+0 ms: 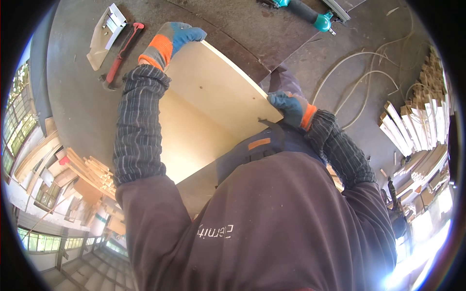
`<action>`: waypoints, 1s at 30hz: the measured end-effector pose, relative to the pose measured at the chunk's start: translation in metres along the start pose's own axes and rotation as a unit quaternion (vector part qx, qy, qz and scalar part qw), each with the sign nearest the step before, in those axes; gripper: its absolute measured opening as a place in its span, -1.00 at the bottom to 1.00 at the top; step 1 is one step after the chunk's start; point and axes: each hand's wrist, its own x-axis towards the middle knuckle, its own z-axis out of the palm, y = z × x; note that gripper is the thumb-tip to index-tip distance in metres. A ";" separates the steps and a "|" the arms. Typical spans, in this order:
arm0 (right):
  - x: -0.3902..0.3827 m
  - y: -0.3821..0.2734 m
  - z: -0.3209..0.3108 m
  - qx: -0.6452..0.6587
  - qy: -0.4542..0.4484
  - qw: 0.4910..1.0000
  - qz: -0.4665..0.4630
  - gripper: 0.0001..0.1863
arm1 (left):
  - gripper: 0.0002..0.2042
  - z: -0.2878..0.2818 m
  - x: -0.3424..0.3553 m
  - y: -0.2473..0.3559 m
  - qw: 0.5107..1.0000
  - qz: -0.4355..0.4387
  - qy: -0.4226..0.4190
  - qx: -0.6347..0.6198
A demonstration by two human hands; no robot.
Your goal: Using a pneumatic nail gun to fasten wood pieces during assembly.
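Note:
A pale wooden panel (218, 80) tilts up in front of my body, with another pale board surface (182, 131) meeting it at an angle on the near side. My left hand (174, 41), in a blue and orange work glove, grips the panel's far left corner. At the right end of its long edge, my right hand (291, 107) holds on in a matching glove, fingers curled over the edge. Some of the fingers of both hands are hidden behind the wood. A red-handled hammer (120, 58) lies just left of my left hand.
Beside the hammer sits an opened cardboard box (108, 34). A teal and black air tool (308, 13) lies at the far right of the dark work surface (233, 19). Pale hoses (359, 82) loop across the floor. Timber strips (417, 121) are stacked at right, more wood (87, 169) at left.

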 end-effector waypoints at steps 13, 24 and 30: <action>-0.010 -0.069 0.004 -0.374 0.262 0.869 -0.192 -0.52 | -0.69 -0.002 0.023 -0.027 0.957 0.179 -0.040 0.226; 0.076 -0.239 -0.082 -0.834 0.429 0.231 -0.260 -0.35 | -0.84 -0.004 0.030 -0.032 0.945 0.252 -0.029 0.206; 0.035 -0.251 -0.081 -0.791 0.365 0.430 -0.237 -0.46 | -0.83 -0.006 0.038 -0.040 0.924 0.276 -0.001 0.265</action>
